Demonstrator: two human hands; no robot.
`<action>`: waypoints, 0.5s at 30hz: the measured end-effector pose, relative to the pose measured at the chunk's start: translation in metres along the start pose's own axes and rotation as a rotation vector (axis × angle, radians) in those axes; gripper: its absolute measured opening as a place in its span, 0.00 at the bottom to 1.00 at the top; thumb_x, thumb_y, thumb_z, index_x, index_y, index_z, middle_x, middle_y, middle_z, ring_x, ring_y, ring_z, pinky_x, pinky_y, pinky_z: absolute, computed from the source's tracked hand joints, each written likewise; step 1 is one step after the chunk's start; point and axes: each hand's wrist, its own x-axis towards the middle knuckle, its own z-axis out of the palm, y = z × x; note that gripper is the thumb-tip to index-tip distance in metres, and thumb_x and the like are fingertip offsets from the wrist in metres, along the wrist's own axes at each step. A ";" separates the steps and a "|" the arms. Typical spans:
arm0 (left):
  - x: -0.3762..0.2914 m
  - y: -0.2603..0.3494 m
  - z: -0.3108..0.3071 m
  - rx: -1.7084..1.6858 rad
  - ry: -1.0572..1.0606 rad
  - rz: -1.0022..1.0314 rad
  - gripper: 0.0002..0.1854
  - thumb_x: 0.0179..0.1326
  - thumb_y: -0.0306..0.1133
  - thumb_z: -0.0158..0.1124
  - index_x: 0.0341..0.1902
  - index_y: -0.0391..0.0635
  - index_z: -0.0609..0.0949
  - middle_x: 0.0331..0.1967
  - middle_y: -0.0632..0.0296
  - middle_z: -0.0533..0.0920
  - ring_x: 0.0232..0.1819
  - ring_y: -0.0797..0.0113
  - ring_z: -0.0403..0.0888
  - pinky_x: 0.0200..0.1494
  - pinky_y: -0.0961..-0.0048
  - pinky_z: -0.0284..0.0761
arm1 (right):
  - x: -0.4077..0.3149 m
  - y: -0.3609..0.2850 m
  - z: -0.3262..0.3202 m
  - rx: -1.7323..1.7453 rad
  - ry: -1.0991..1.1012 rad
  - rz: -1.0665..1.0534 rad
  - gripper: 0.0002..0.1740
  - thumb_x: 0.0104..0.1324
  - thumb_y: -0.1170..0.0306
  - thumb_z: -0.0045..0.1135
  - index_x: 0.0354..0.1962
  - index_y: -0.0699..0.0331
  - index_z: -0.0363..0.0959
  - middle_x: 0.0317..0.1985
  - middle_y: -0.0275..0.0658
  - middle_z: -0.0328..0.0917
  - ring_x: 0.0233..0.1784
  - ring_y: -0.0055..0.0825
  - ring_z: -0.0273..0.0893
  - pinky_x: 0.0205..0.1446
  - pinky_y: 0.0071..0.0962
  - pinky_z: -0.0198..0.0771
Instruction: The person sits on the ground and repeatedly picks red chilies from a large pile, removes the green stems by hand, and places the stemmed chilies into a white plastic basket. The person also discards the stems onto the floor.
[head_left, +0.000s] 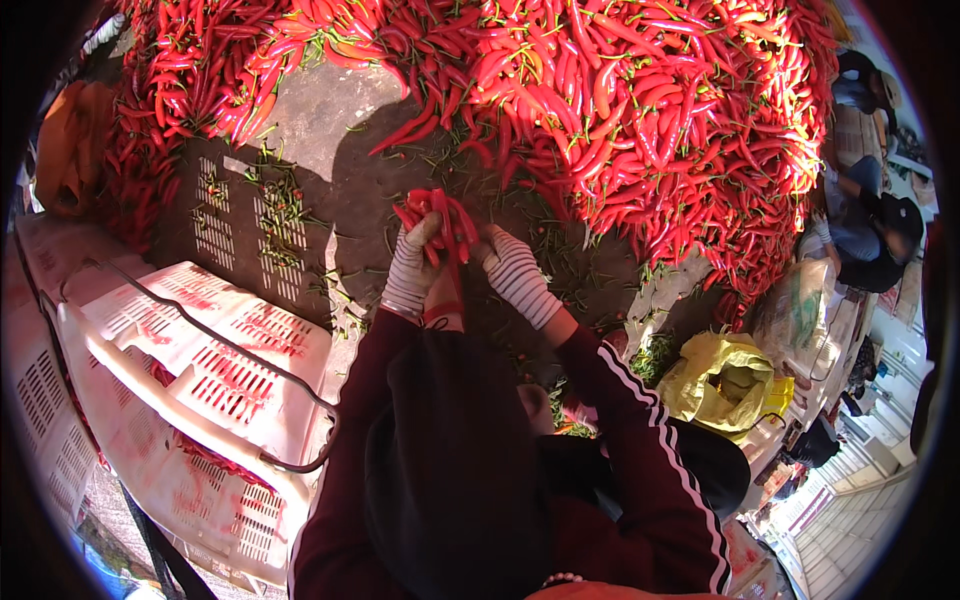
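Observation:
My left hand (411, 262), in a white striped glove with bare fingertips, grips a small bunch of red chili peppers (444, 214). Some of the peppers stick up past the thumb, and one hangs down by the wrist. Close to the right side of this bunch is my right hand (519, 271), gloved the same way. Its fingertips are blurred, so whether they pinch a stem or a pepper cannot be made out. Beyond both hands spreads a large heap of red chili peppers (645, 112) with green stems. Loose green stems (277, 217) litter the dark ground (352, 195).
A red-stained white plastic crate (247, 337) with a dark metal hook across it stands at left. An orange bag (71, 150) lies beyond it. At right sits an opened yellow woven sack (716, 382). Several people, one in a dark cap (900, 225), are along the right edge.

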 end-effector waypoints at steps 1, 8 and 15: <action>0.001 -0.001 0.000 0.055 0.016 0.042 0.20 0.59 0.34 0.67 0.53 0.42 0.76 0.43 0.59 0.81 0.44 0.65 0.80 0.48 0.64 0.79 | -0.004 -0.002 0.001 0.052 -0.037 0.039 0.17 0.65 0.64 0.55 0.46 0.68 0.73 0.36 0.51 0.80 0.42 0.43 0.79 0.48 0.36 0.72; -0.002 0.014 0.004 0.698 0.194 0.419 0.22 0.54 0.24 0.67 0.54 0.45 0.75 0.42 0.67 0.78 0.42 0.76 0.76 0.46 0.77 0.76 | 0.028 -0.020 -0.005 -0.501 -0.405 0.115 0.19 0.65 0.61 0.52 0.47 0.65 0.74 0.38 0.48 0.80 0.43 0.40 0.79 0.48 0.38 0.72; -0.009 0.028 0.011 0.599 0.347 0.448 0.20 0.53 0.21 0.68 0.50 0.45 0.76 0.41 0.70 0.77 0.41 0.80 0.74 0.44 0.81 0.73 | 0.134 0.000 -0.011 -1.164 0.149 -0.218 0.17 0.60 0.66 0.50 0.46 0.56 0.74 0.46 0.40 0.73 0.50 0.37 0.71 0.49 0.40 0.69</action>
